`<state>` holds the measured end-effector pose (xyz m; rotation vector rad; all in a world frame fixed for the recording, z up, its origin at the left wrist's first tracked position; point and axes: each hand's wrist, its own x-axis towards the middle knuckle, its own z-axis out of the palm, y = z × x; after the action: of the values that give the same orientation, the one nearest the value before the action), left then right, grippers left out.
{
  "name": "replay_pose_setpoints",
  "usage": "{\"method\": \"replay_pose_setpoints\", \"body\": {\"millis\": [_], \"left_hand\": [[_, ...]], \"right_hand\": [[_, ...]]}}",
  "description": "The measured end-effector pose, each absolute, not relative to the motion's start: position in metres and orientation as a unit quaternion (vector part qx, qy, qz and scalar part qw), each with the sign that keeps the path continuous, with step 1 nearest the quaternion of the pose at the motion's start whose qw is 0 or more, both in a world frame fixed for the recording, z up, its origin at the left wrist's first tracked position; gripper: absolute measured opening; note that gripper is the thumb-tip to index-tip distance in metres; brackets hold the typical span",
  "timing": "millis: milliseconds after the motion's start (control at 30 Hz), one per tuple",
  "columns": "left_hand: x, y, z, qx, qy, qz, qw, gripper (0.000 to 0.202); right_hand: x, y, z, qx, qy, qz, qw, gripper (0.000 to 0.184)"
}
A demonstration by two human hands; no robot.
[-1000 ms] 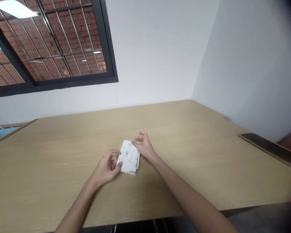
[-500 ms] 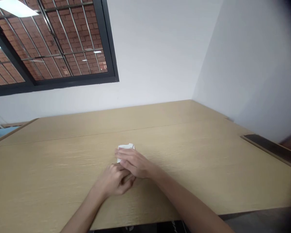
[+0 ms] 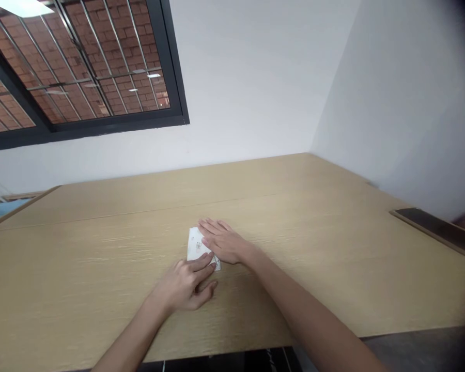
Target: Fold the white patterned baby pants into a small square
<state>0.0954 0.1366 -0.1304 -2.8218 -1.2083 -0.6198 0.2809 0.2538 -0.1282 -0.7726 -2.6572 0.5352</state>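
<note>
A small white piece of paper [image 3: 195, 247] with dark marks lies flat on the wooden table, partly covered by both hands. My right hand [image 3: 222, 241] rests over its upper right part, palm down with fingers stretched out. On the paper's lower edge sit the extended fingers of my left hand [image 3: 189, 281], its thumb apart from them. Neither hand grips the paper; both only touch it from above. Whether the paper is folded I cannot tell.
The light wooden table [image 3: 112, 268] stretches to a white wall [image 3: 248, 82]. A dark-framed barred window [image 3: 124, 121] is at the upper left. A dark recessed strip [image 3: 437, 230] runs along the table's right side. Something blue [image 3: 3, 209] shows beyond the left edge.
My right hand has slid up and right across the paper, away from my left hand, uncovering more of the paper. My left hand has stayed nearly in place, its fingers now straighter.
</note>
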Motion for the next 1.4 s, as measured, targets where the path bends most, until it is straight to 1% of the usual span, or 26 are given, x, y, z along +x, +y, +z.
{"method": "replay_pose_setpoints", "body": {"millis": [67, 167, 233, 333, 400, 500, 633, 800, 1033, 1167, 1300, 1400], "left_hand": [[0.094, 0.138, -0.134, -0.895, -0.382, -0.232, -0.003, 0.035], [0.094, 0.142, -0.138, -0.865, -0.399, -0.301, -0.039, 0.026], [0.093, 0.146, -0.138, -0.825, -0.455, -0.333, -0.041, 0.022], [0.090, 0.151, -0.136, -0.749, -0.567, -0.343, -0.007, 0.028], [0.087, 0.154, -0.135, -0.709, -0.619, -0.338, 0.010, 0.028], [0.085, 0.157, -0.134, -0.668, -0.674, -0.313, 0.021, 0.025], [0.086, 0.160, -0.136, -0.649, -0.711, -0.269, 0.029, 0.025], [0.087, 0.163, -0.142, -0.661, -0.712, -0.234, 0.029, 0.029], [0.085, 0.166, -0.151, -0.701, -0.671, -0.242, -0.003, 0.027], [0.085, 0.169, -0.154, -0.711, -0.654, -0.260, -0.022, 0.029], [0.080, 0.169, -0.146, -0.736, -0.620, -0.265, -0.060, 0.031], [0.074, 0.156, -0.134, -0.755, -0.594, -0.266, -0.085, 0.032]], "right_hand": [[0.283, 0.258, -0.130, -0.280, -0.927, 0.194, 0.155, 0.060], [0.282, 0.259, -0.133, -0.288, -0.924, 0.200, 0.154, 0.064], [0.283, 0.258, -0.135, -0.299, -0.914, 0.211, 0.174, 0.066], [0.285, 0.258, -0.139, -0.320, -0.891, 0.225, 0.229, 0.066], [0.288, 0.259, -0.140, -0.332, -0.877, 0.215, 0.274, 0.062], [0.289, 0.261, -0.139, -0.346, -0.859, 0.179, 0.333, 0.051], [0.288, 0.260, -0.136, -0.352, -0.851, 0.142, 0.363, 0.035], [0.286, 0.256, -0.137, -0.332, -0.857, 0.135, 0.370, 0.022], [0.287, 0.256, -0.144, -0.329, -0.839, 0.171, 0.399, 0.015], [0.282, 0.255, -0.147, -0.342, -0.843, 0.162, 0.383, 0.010], [0.277, 0.244, -0.146, -0.366, -0.840, 0.151, 0.371, 0.006], [0.274, 0.224, -0.142, -0.381, -0.835, 0.139, 0.373, 0.006]]}}
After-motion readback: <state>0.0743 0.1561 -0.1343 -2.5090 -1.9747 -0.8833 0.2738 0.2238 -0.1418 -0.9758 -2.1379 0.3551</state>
